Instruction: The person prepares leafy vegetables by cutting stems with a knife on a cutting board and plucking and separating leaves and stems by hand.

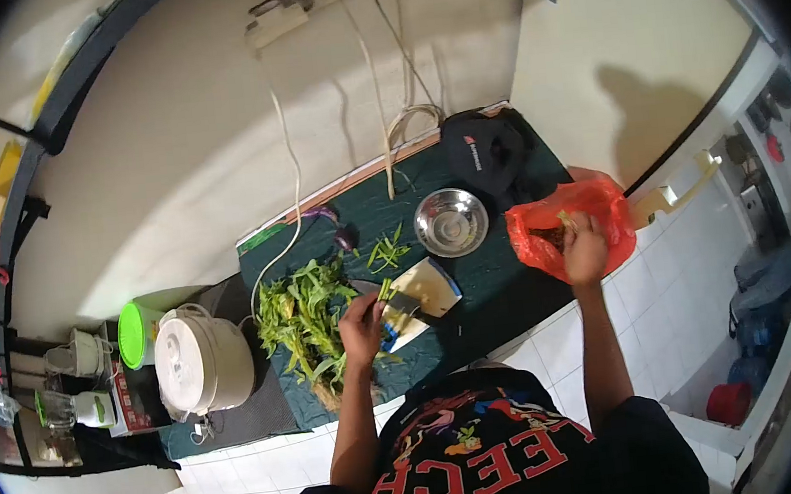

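My left hand (362, 330) is closed around short green vegetable stems (385, 289) at the near left edge of the cutting board (432, 280). A dark grey blade (405, 305) lies across the board right beside these fingers; whether they touch its handle is hidden. My right hand (586, 250) is closed at the mouth of a red plastic bag (613, 211), with a small yellow-green scrap (563, 218) at the fingertips. Brownish bits lie inside the bag. Left of the board spreads a heap of leafy greens (301, 304), roots toward me.
A steel bowl (451, 223) stands behind the board, near cut green pieces (388, 249) and a purple onion-like vegetable (345, 239). A black bag (484, 151) sits at the back corner. On the left are a rice cooker (199, 361) and a green-lidded container (132, 335).
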The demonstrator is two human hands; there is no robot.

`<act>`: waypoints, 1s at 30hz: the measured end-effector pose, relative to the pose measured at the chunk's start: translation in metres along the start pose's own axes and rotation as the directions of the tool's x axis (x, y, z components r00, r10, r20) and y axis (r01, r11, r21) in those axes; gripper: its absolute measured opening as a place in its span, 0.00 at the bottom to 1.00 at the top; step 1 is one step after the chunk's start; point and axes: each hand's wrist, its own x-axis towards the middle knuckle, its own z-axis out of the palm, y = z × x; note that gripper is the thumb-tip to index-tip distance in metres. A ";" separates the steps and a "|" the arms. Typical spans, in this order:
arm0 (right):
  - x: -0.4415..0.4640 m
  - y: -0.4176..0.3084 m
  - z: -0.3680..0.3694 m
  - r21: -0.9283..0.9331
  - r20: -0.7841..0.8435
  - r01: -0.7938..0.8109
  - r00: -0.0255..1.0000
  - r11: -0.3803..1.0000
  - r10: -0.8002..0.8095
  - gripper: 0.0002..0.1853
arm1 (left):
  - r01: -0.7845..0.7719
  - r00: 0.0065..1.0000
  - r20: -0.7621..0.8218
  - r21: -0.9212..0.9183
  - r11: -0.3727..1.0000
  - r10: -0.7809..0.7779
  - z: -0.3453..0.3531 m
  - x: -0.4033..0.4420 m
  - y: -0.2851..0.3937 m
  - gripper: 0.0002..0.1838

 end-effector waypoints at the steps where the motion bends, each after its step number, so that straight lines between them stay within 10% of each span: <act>1: 0.000 0.000 0.000 0.011 0.003 0.011 1.000 1.000 -0.011 0.14 | 0.063 0.998 -0.003 -0.118 0.991 -0.063 0.002 0.002 -0.006 0.10; 4: -0.008 -0.017 -0.001 -0.150 0.094 0.017 0.996 0.989 -0.003 0.14 | 0.245 0.968 0.078 -0.489 0.837 -0.237 -0.003 0.008 0.001 0.13; 6: -0.020 -0.055 -0.001 0.089 -0.064 0.284 0.958 0.955 -0.279 0.13 | 0.260 0.963 0.082 -0.534 0.805 -0.256 -0.009 0.014 0.005 0.13; 10: -0.053 -0.156 0.005 0.848 0.285 0.022 0.824 0.529 -0.490 0.14 | 0.275 0.955 0.098 -0.647 0.711 -0.280 -0.017 0.025 0.026 0.14; 12: -0.058 -0.197 0.002 0.869 0.229 0.136 0.743 0.476 -0.629 0.15 | 0.246 0.966 0.107 -0.659 0.711 -0.235 -0.020 0.030 0.029 0.15; 22: -0.059 -0.263 0.036 0.929 0.370 -0.284 0.747 0.237 -0.553 0.10 | 0.195 0.980 0.101 -0.671 0.715 -0.172 -0.053 0.038 0.070 0.21; 30: -0.062 -0.263 0.049 0.914 0.396 -0.283 0.781 0.291 -0.483 0.10 | 0.084 0.996 0.046 -0.625 0.776 -0.071 -0.037 0.040 0.052 0.22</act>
